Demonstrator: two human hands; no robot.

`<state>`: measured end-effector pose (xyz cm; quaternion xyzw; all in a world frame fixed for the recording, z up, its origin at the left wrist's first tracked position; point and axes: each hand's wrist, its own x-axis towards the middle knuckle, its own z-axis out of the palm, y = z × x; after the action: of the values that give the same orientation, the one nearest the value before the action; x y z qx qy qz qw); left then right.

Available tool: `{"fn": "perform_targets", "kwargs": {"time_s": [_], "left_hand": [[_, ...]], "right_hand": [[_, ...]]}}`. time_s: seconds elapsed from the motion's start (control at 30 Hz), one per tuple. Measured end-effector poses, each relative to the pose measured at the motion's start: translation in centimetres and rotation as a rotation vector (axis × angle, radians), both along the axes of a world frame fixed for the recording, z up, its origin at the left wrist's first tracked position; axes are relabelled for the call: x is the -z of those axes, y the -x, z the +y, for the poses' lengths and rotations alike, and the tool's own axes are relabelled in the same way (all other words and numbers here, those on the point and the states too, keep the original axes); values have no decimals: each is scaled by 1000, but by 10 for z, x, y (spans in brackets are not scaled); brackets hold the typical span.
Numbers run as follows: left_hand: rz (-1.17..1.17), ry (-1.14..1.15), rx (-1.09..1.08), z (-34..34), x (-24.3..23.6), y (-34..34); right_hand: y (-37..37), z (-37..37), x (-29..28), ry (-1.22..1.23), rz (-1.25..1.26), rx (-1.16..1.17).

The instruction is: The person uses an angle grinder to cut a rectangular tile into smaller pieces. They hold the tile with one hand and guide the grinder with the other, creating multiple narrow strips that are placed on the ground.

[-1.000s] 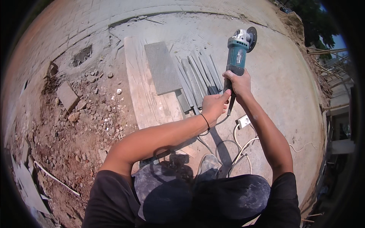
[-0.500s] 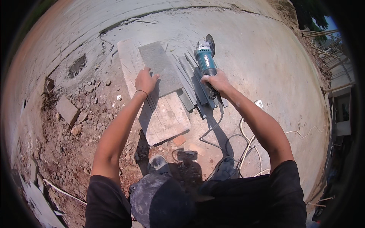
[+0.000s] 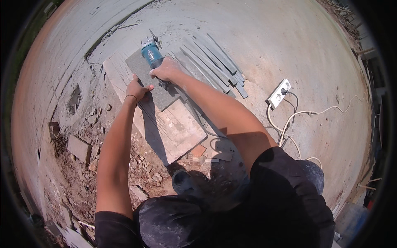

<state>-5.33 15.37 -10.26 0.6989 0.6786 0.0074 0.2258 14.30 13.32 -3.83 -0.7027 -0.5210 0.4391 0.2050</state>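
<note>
An angle grinder (image 3: 151, 55) with a teal body is in my right hand (image 3: 168, 69), which is wrapped round its dark rear grip. Its thin disc shows nearly edge-on at the far end, over the upper part of a grey stone tile (image 3: 166, 97). The tile lies on a larger pale, scored slab (image 3: 178, 126). My left hand (image 3: 137, 89) rests at the tile's left edge, thumb spread away from the fingers, just left of the grinder. My right forearm hides part of the tile and the grinder's cord.
Several thin grey stone strips (image 3: 209, 62) lie on the concrete right of the tile. A white power strip (image 3: 279, 94) with cables is farther right. Rubble and a loose block (image 3: 79, 148) lie on the left. My shoe (image 3: 183, 182) is by the slab's near end.
My right hand has carried the grinder leftward from above the strips to over the tile. The strips and power strip are now less covered. My left hand stays at the tile's edge.
</note>
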Motion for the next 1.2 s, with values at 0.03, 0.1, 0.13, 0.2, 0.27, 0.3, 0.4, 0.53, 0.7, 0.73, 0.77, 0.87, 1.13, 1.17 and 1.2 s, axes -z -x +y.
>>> {"fn": "perform_targets", "kwargs": {"time_s": [0.03, 0.1, 0.13, 0.2, 0.27, 0.3, 0.4, 0.53, 0.7, 0.73, 0.77, 0.87, 1.13, 1.17, 1.2], "left_hand": [[15, 42, -1, 0, -3, -4], [59, 51, 6, 5, -7, -6], [60, 49, 13, 4, -6, -9], [29, 57, -1, 7, -4, -5], [-6, -22, 26, 5, 2, 1], [-23, -60, 37, 5, 6, 5], [-112, -19, -36, 6, 15, 14], [-71, -43, 11, 12, 17, 14], [-65, -83, -44, 8, 19, 16], [-68, -38, -38, 8, 17, 15], [-73, 8, -28, 8, 12, 12], [-93, 34, -33, 8, 11, 11], [-101, 55, -17, 6, 7, 6], [-120, 39, -36, 7, 10, 10], [-139, 23, -54, 7, 13, 16]], "right_hand": [[3, 3, 1, -8, -5, -1], [13, 14, 8, -48, -21, 14], [14, 17, 15, -64, -36, 22], [18, 23, 21, -54, -11, 27], [22, 26, 24, -58, -4, 10], [22, 28, 24, -38, 11, -16], [24, 29, 18, 20, 51, -84], [25, 33, 24, 22, 37, -101], [31, 27, 21, -81, -39, -30], [31, 29, 21, -74, -39, -44], [30, 30, 22, -65, -43, -54], [29, 29, 21, -55, -46, -53], [26, 32, 22, -56, -21, -80], [28, 33, 21, -60, -14, -89], [31, 34, 20, -73, -20, -97]]}}
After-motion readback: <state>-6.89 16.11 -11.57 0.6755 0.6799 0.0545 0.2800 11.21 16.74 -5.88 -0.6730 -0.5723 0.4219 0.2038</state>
